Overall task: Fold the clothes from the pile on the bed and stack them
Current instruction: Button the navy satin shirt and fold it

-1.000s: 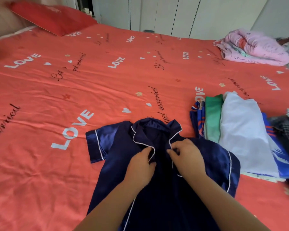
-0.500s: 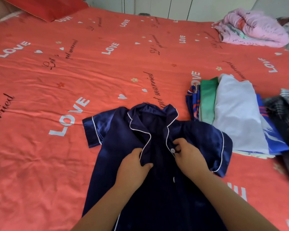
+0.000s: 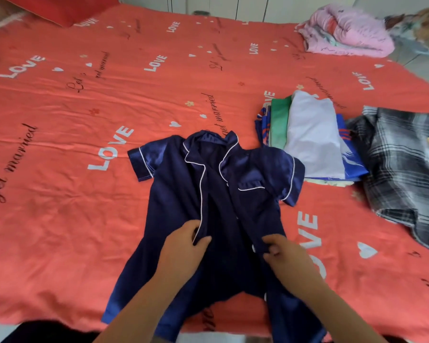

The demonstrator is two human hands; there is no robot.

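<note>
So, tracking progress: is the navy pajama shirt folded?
No, the navy pajama shirt lies unfolded on the bedsheet, the left hand and right hand each pinching a front edge.

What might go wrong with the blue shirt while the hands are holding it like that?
The bottom of the navy shirt hangs over the near edge of the bed. It looks shiny, so it might slide off. The left hand and right hand pinch the two front edges apart, so the front may fold crooked. One sleeve lies right beside the folded stack, and a tug could mess that up.
</note>
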